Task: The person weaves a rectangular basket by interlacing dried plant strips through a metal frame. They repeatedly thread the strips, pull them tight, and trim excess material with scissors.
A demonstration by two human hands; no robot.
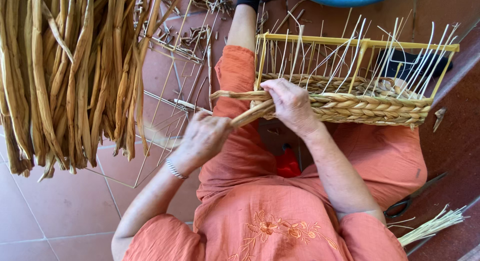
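Fingers of the left hand [204, 136] close round a flat dried strand [250, 114], pinching its near end just above the person's orange-clad lap. That strand runs up and to the right, straight under the right hand [291, 105], which presses down on it with curled fingers at the basket's [370, 107] left corner. Both grips sit on the same strand, one at each end, close together. The basket rests on the knees, its lower rows braided, thin pale stakes [345, 53] rising inside a yellow frame [320, 40]. A thick bundle of strands [65, 76] hangs to the left. Scissors [412, 197] lie on the floor at the right.
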